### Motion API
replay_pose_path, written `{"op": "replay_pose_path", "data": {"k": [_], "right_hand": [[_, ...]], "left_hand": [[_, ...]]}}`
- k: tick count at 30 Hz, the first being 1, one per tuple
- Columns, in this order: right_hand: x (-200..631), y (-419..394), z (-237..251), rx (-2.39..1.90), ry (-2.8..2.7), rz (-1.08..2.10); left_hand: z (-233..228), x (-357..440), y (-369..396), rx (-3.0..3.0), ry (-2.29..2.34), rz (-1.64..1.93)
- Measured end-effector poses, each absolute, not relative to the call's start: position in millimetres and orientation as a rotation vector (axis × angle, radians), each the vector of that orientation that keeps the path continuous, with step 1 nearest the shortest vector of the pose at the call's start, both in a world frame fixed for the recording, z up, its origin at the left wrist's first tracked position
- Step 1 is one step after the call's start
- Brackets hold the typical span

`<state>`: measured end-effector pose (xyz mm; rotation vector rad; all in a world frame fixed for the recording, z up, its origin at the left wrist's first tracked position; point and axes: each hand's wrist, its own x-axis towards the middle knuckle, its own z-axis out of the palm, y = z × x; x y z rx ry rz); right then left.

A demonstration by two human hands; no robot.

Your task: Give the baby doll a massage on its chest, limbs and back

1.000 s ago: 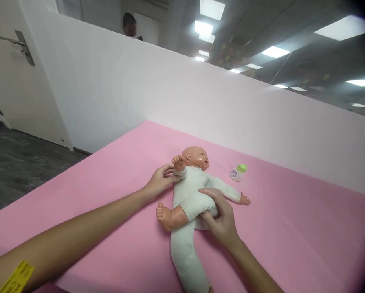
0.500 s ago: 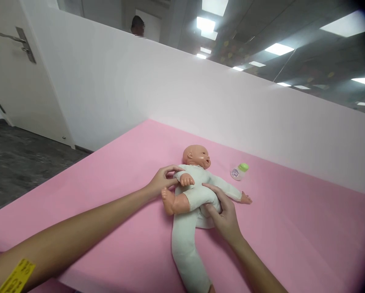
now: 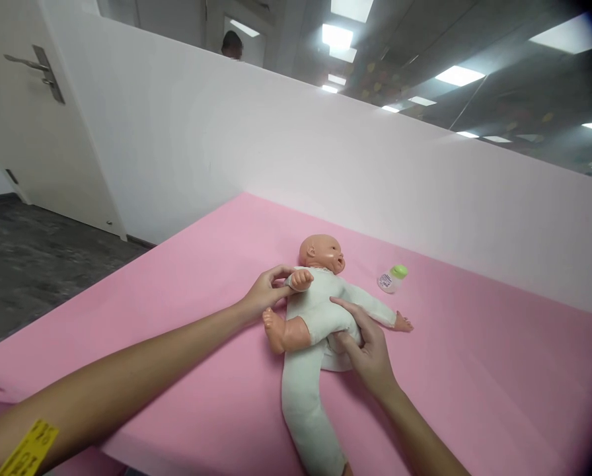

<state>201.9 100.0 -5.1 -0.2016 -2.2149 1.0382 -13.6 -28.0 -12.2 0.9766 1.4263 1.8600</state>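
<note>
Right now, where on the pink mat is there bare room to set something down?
The pink mat is bare right of the doll, below the small bottle, and at the far left corner by the white wall. It is crowded around the doll's middle, where the left hand holds its arm and the right hand presses its hip.

One doll (image 3: 320,311), one small bottle (image 3: 392,279), two hands, and seemingly one distant person (image 3: 232,43).

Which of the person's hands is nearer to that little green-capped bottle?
The right hand. It rests on the doll at its hip, on the side toward the bottle; the left hand grips the doll's far arm.
</note>
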Motion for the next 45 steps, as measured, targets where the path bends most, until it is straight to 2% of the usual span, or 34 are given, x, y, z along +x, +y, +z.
{"op": "replay_pose_path", "data": {"k": [15,26,32,45], "right_hand": [[205.0,100.6,-8.2,-0.274,-2.229,1.102],[205.6,100.0,-7.5,-0.259,-2.221,1.089],[206.0,98.5,-8.6,-0.288,-2.225,1.082],[204.6,99.5,-8.9,-0.248,-2.239,1.016]], "left_hand": [[-18.9,-14.9,-28.7,0.937,1.416,1.813],[-21.8,-18.2,-23.3,1.027,1.372,1.947],[-20.6,-15.7,-28.4,1.068,1.507,1.78],[-16.6,-11.7,-31.4,1.056,1.563,1.756]]}}
